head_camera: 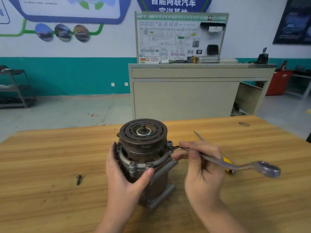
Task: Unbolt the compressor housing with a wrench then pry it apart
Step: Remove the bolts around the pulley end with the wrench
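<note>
Both hands are nearest: left hand [124,167] is wrapped around the compressor housing [144,165], standing upright on the wooden table [50,157]; wrench [235,163] is gripped by the right hand [202,165], its far end at a flange bolt [170,143]; loose bolt [78,179] lies left; yellow-handled screwdriver [226,161] lies behind the wrench.

The left hand [124,170] is curled around the compressor [144,158], the thumb laid on its near flange and the fingers wrapped round its far left side. The right hand [202,167] is held just right of the left, with a wrench [235,165] pinched between thumb and bent fingers and the index finger stretched along the handle. Both forearms are raised from below, bare.
</note>
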`<action>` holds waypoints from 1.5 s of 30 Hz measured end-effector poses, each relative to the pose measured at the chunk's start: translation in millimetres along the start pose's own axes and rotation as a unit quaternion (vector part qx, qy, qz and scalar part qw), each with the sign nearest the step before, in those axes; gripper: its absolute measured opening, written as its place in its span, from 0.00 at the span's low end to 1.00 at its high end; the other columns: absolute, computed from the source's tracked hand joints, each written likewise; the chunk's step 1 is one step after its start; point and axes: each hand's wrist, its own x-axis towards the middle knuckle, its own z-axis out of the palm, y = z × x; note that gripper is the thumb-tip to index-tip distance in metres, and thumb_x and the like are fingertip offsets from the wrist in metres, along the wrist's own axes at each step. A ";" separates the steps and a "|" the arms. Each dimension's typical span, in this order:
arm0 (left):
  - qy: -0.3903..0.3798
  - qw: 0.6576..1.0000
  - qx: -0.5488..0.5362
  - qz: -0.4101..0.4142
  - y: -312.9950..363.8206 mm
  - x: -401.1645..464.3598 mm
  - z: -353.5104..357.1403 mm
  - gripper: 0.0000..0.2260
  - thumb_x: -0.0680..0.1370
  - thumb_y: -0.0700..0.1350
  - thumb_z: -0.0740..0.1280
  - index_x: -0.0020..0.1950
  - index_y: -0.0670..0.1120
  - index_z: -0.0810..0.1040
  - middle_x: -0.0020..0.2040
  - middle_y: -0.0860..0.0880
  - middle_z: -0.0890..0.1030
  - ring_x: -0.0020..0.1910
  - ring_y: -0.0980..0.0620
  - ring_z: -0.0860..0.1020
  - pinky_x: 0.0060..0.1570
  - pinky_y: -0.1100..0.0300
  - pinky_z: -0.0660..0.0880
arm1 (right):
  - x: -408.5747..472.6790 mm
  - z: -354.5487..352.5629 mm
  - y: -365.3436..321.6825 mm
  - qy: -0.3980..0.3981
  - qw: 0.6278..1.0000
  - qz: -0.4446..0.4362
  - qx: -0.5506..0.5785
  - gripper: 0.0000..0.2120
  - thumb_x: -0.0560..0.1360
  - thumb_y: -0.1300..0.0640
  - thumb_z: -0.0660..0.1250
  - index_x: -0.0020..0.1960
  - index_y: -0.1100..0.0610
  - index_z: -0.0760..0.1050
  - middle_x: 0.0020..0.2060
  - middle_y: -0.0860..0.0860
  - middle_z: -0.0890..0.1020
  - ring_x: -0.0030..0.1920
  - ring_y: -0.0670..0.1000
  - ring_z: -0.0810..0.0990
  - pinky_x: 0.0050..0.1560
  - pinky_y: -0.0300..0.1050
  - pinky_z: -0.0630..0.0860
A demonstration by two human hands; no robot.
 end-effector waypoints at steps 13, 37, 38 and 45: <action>-0.005 1.000 0.001 -0.011 2.3 -2.0 0.7 0.43 0.60 0.66 0.71 0.68 0.69 0.50 0.71 0.56 0.62 0.73 0.54 0.61 0.72 0.45 0.61 | 57.8 9.2 58.3 0.132 0.758 0.585 0.256 0.13 0.83 0.57 0.53 0.41 0.58 0.68 0.21 0.51 0.74 0.15 0.45 0.64 0.16 0.33 0.59; -0.001 1.000 0.002 0.001 1.9 -0.6 0.6 0.43 0.60 0.67 0.70 0.68 0.69 0.48 0.67 0.71 0.56 0.72 0.60 0.59 0.69 0.59 0.57 | -0.9 -7.1 0.2 -0.039 0.997 -0.040 -0.059 0.10 0.82 0.52 0.57 0.54 0.57 0.72 0.43 0.55 0.80 0.39 0.51 0.82 0.40 0.42 0.79; -0.003 1.000 0.003 0.001 1.9 -0.9 0.6 0.43 0.60 0.67 0.70 0.68 0.69 0.48 0.67 0.69 0.58 0.72 0.60 0.59 0.69 0.59 0.57 | -2.9 -6.8 0.9 -0.048 0.993 -0.058 -0.089 0.10 0.82 0.52 0.58 0.52 0.58 0.72 0.42 0.58 0.81 0.40 0.51 0.82 0.40 0.44 0.79; -0.004 1.000 0.015 0.001 2.5 -0.8 1.0 0.45 0.60 0.66 0.71 0.70 0.64 0.49 0.70 0.59 0.61 0.73 0.56 0.59 0.72 0.51 0.59 | -20.9 0.7 4.5 -0.126 0.958 -0.147 -0.211 0.05 0.79 0.57 0.63 0.51 0.59 0.72 0.43 0.60 0.81 0.46 0.49 0.79 0.46 0.40 0.78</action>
